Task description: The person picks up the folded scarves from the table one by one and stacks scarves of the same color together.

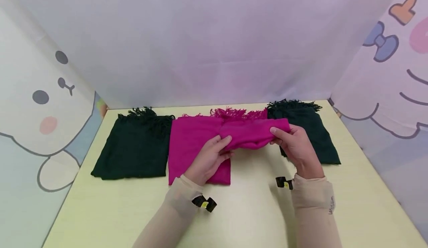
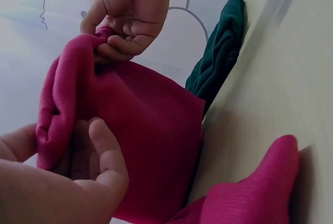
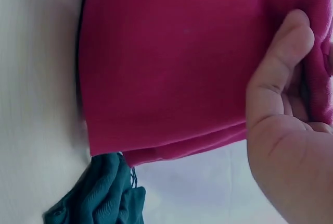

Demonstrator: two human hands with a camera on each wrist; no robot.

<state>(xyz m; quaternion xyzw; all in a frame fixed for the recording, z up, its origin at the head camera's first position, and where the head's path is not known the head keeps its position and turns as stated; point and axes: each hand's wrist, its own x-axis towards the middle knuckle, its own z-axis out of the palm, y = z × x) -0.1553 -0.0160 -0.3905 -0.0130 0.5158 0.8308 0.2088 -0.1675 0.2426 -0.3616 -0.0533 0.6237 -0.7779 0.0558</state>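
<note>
Both hands hold a folded magenta scarf up by its near edge, its fringe lying toward the back of the table. My left hand pinches the left corner of that edge, thumb on top. At the right corner, my right hand grips the cloth between thumb and fingers. In the left wrist view the lifted scarf hangs as a broad panel below a rolled edge. The right wrist view shows its layered side edges on the panel. A second folded magenta scarf lies flat beneath and beside my left hand.
A folded dark green scarf with fringe at the back lies at the left of the pale table. Another dark green scarf lies behind my right hand. White curtain closes off the back, with printed cartoon panels at the sides.
</note>
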